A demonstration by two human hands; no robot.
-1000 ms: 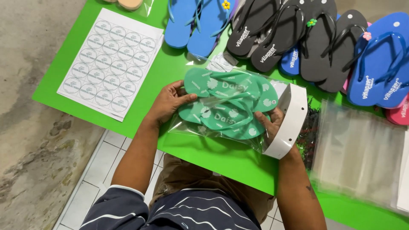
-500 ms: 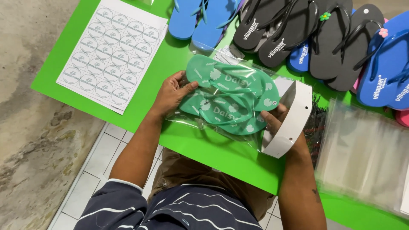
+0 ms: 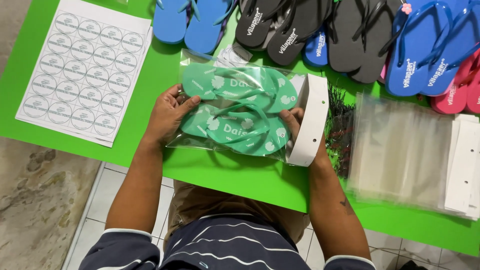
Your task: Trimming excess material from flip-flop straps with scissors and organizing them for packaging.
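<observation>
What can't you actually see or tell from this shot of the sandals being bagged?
- Right hand: its palm is hidden behind the green flip-flops and bag header.
- Sticker sheet: its round labels are too small to make out.
- Blue flip-flops: cut off by the top edge.

Mint-green flip-flops (image 3: 235, 107) with white flower prints lie on a bright green table (image 3: 240, 175) beside blue sandals (image 3: 190, 20).
</observation>
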